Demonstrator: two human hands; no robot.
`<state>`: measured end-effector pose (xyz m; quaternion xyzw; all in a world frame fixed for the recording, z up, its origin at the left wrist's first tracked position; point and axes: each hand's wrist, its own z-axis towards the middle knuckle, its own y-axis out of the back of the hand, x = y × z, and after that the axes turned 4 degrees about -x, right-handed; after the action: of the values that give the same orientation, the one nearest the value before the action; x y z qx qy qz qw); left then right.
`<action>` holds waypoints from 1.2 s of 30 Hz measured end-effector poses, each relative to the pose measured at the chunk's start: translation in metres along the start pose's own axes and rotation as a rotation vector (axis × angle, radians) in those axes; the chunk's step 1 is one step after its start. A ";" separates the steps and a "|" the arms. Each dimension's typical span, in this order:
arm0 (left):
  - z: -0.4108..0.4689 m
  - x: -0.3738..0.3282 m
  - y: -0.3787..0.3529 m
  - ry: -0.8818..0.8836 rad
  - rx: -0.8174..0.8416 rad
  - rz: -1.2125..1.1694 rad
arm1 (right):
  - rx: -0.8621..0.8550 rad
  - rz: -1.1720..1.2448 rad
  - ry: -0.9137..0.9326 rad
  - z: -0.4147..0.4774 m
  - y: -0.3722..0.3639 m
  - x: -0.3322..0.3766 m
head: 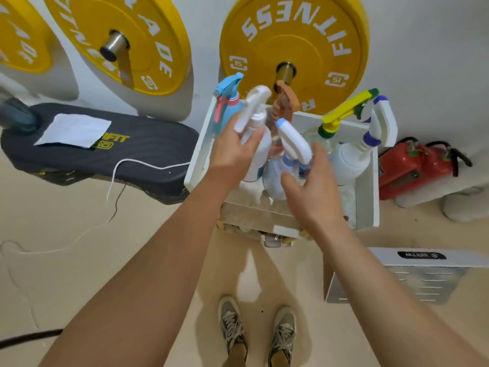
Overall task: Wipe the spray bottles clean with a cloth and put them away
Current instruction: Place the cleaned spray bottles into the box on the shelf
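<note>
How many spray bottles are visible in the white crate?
6: blue-headed bottle back left, white bottle by the left hand, orange-headed bottle behind it, blue-tipped bottle front centre, yellow-headed bottle and purple-collared bottle at right. More may be hidden.

Bare forearms (158,260); grey-tan lace-up sneakers (283,332), pale laces (231,325).
</note>
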<state>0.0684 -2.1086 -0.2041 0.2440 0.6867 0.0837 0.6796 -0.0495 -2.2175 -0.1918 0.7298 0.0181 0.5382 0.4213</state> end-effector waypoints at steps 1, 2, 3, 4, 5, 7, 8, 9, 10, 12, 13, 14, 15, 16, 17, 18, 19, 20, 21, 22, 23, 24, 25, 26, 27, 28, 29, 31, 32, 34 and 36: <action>-0.004 0.001 0.004 0.016 0.021 -0.003 | -0.059 -0.038 0.004 -0.006 0.001 0.005; -0.009 0.004 0.009 0.021 0.035 -0.004 | -0.151 -0.046 0.056 -0.015 0.002 0.010; -0.016 0.005 0.015 0.027 0.039 0.007 | -0.240 -0.033 0.136 -0.024 0.001 0.016; -0.023 0.008 0.023 0.017 0.033 0.018 | -0.290 -0.011 0.195 -0.034 -0.003 0.022; -0.030 0.013 0.033 0.006 0.020 0.025 | -0.273 0.024 0.221 -0.044 -0.010 0.028; -0.049 0.025 0.063 0.012 -0.042 0.022 | -0.094 0.076 0.209 -0.064 -0.032 0.042; -0.057 0.037 0.082 0.017 -0.089 0.019 | 0.008 0.079 0.211 -0.072 -0.046 0.049; -0.064 0.050 0.102 0.032 -0.143 0.006 | 0.101 0.074 0.225 -0.077 -0.061 0.054; -0.071 0.067 0.122 0.068 -0.197 -0.006 | 0.185 0.061 0.244 -0.083 -0.077 0.058; -0.089 0.106 0.165 0.189 -0.284 0.037 | 0.360 0.008 0.267 -0.093 -0.113 0.065; -0.100 0.126 0.185 0.280 -0.313 0.060 | 0.453 -0.030 0.248 -0.099 -0.133 0.070; -0.112 0.145 0.203 0.382 -0.335 0.043 | 0.537 -0.059 0.227 -0.105 -0.152 0.072; -0.125 0.165 0.220 0.493 -0.355 -0.023 | 0.610 -0.083 0.219 -0.113 -0.172 0.074; -0.137 0.183 0.234 0.600 -0.367 -0.108 | 0.668 -0.090 0.214 -0.121 -0.191 0.076; -0.150 0.200 0.247 0.693 -0.373 -0.167 | 0.711 -0.097 0.209 -0.130 -0.209 0.077; -0.163 0.219 0.259 0.752 -0.399 -0.178 | 0.755 -0.096 0.199 -0.139 -0.228 0.074; -0.175 0.239 0.270 0.796 -0.445 -0.171 | 0.800 -0.098 0.198 -0.148 -0.247 0.073; -0.188 0.257 0.278 0.829 -0.498 -0.170 | 0.842 -0.097 0.191 -0.157 -0.266 0.068; -0.199 0.274 0.285 0.861 -0.548 -0.175 | 0.885 -0.104 0.180 -0.166 -0.283 0.064; -0.210 0.293 0.290 0.893 -0.582 -0.167 | 0.934 -0.114 0.152 -0.175 -0.302 0.057; -0.218 0.312 0.293 0.928 -0.610 -0.156 | 0.998 -0.135 0.120 -0.182 -0.319 0.053; -0.227 0.332 0.293 0.973 -0.625 -0.135 | 1.066 -0.158 0.088 -0.189 -0.338 0.047; -0.233 0.352 0.291 1.028 -0.624 -0.113 | 1.129 -0.192 0.067 -0.196 -0.356 0.040; -0.238 0.372 0.289 1.087 -0.615 -0.102 | 1.170 -0.223 0.052 -0.201 -0.376 0.032; -0.240 0.392 0.285 1.144 -0.601 -0.097 | 1.201 -0.255 0.044 -0.204 -0.395 0.023; -0.242 0.413 0.281 1.191 -0.573 -0.098 | 1.232 -0.287 0.027 -0.205 -0.417 0.011; -0.245 0.433 0.276 1.225 -0.538 -0.102 | 1.269 -0.326 -0.008 -0.205 -0.438 -0.002; -0.248 0.475 0.265 1.284 -0.467 -0.111 | 1.349 -0.387 -0.122 -0.199 -0.485 -0.027; -0.249 0.494 0.262 1.305 -0.418 -0.104 | 1.380 -0.416 -0.170 -0.195 -0.507 -0.039; -0.251 0.532 0.252 1.316 -0.413 -0.084 | 1.371 -0.438 -0.265 -0.188 -0.545 -0.057; -0.250 0.562 0.241 1.298 -0.524 -0.050 | 1.309 -0.417 -0.450 -0.184 -0.577 -0.074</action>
<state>-0.0981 -1.5929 -0.5825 -0.0429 0.9164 0.3597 0.1701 0.0187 -1.7719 -0.6026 0.9069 0.3885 0.1622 -0.0147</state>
